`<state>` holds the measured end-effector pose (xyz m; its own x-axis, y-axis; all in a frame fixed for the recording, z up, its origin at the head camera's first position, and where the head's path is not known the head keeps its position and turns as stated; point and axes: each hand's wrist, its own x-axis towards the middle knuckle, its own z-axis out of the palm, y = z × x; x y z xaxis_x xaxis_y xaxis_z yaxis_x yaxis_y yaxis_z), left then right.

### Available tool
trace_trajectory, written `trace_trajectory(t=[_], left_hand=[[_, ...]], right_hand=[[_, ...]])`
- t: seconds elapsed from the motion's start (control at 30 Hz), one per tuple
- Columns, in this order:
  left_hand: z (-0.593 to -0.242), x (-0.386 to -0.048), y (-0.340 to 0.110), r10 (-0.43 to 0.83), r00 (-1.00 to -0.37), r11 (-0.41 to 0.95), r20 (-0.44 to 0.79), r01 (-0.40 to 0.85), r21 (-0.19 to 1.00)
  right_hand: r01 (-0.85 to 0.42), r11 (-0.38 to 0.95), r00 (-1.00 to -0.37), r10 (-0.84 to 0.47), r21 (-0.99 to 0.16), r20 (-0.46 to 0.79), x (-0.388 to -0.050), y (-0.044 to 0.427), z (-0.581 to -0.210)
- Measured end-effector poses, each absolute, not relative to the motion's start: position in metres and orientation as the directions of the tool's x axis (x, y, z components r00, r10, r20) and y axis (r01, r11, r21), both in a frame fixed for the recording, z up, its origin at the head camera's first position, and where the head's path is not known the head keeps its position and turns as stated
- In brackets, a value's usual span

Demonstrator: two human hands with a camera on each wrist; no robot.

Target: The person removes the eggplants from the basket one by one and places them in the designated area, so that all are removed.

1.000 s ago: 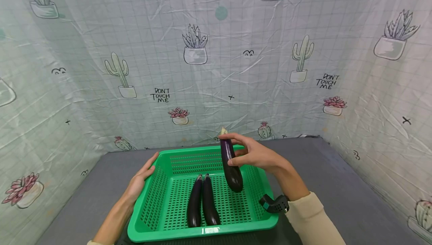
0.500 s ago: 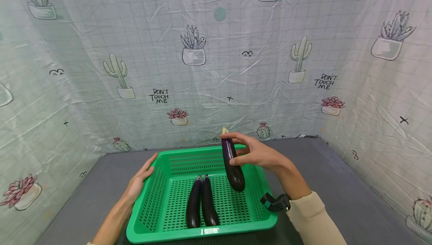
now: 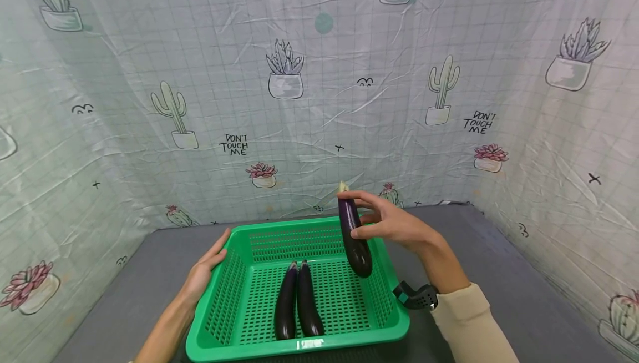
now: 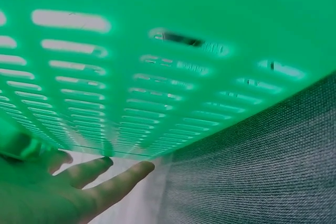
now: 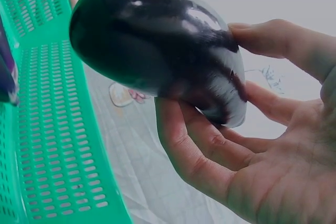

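My right hand (image 3: 394, 223) grips a dark purple eggplant (image 3: 355, 241) between thumb and fingers, its pale stem end up, above the right part of the green basket (image 3: 299, 345). In the right wrist view my hand (image 5: 252, 145) has its fingers curled round the glossy eggplant (image 5: 152, 35). Two more eggplants (image 3: 286, 303) (image 3: 309, 302) lie side by side on the basket floor. My left hand (image 3: 201, 275) rests with extended fingers along the outside of the basket's left wall; in the left wrist view the hand (image 4: 79, 187) is beside the slotted green wall (image 4: 121, 93).
The basket stands on a grey tabletop (image 3: 474, 263). A pale curtain (image 3: 319, 119) with printed cacti and succulents hangs behind and along both sides. A black band (image 3: 416, 296) is worn on my right wrist.
My right hand has shifted right and slightly up with the eggplant, nearer the basket's right wall. The left hand and the two lying eggplants keep their places.
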<state>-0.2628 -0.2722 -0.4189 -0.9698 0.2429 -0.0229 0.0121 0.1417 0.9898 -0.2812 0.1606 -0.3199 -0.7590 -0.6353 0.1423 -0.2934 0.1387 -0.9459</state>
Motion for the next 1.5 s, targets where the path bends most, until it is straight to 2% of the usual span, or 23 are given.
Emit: trace_trajectory(t=[0.37, 0.7, 1.0, 1.5], left_hand=[[-0.421, -0.261, -0.271, 0.262, -0.965, 0.080, -0.016, 0.006, 0.997], [-0.421, -0.262, -0.270, 0.244, -0.970, 0.078, -0.015, 0.004, 0.997], [-0.418, -0.262, -0.272, 0.216, -0.976, 0.172, -0.026, 0.012, 0.985], [-0.418, -0.262, -0.272, 0.217, -0.976, 0.161, -0.031, 0.004, 0.987]], right_hand=[[-0.315, 0.145, -0.764, -0.625, -0.938, 0.160, -0.283, 0.172, -0.319], [-0.291, 0.158, -0.781, -0.609, -0.944, 0.139, -0.286, 0.181, -0.320], [-0.293, 0.177, -0.788, -0.601, -0.940, 0.132, -0.288, 0.188, -0.319], [-0.299, 0.206, -0.807, -0.576, -0.932, 0.132, -0.290, 0.195, -0.319]])
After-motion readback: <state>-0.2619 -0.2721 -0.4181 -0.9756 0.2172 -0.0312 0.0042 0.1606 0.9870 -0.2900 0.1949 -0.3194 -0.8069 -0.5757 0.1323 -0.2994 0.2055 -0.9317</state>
